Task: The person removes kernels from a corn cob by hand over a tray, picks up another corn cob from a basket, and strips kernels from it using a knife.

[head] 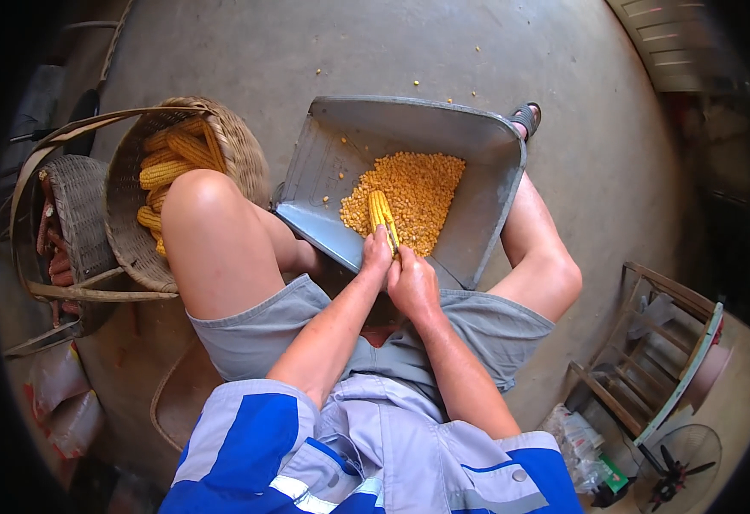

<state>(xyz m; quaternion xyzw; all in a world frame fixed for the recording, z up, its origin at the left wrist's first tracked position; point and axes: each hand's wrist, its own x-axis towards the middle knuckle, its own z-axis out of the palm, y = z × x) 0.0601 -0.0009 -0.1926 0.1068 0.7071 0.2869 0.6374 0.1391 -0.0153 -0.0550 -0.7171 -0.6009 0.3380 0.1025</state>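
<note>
An ear of yellow corn (381, 209) points away from me, its far end over loose kernels. My left hand (378, 249) grips its near end, with the thumb along it. Just to the right, my right hand (413, 279) is closed around what looks like a thin metal tool (393, 241), whose tip meets the ear; most of the tool is hidden in the fist. Below both hands a heap of corn kernels (420, 183) lies in a grey, straight-sided trough (349, 119) set between my legs. A few stray kernels are scattered on the trough's left side.
A wicker basket (243, 144) of corn ears (168, 172) stands by my left knee. Behind it another basket (82, 193) holds reddish bare cobs (60, 260). Kernels dot the concrete floor (387, 51). A wooden rack (644, 360) and a fan (677, 469) are at right.
</note>
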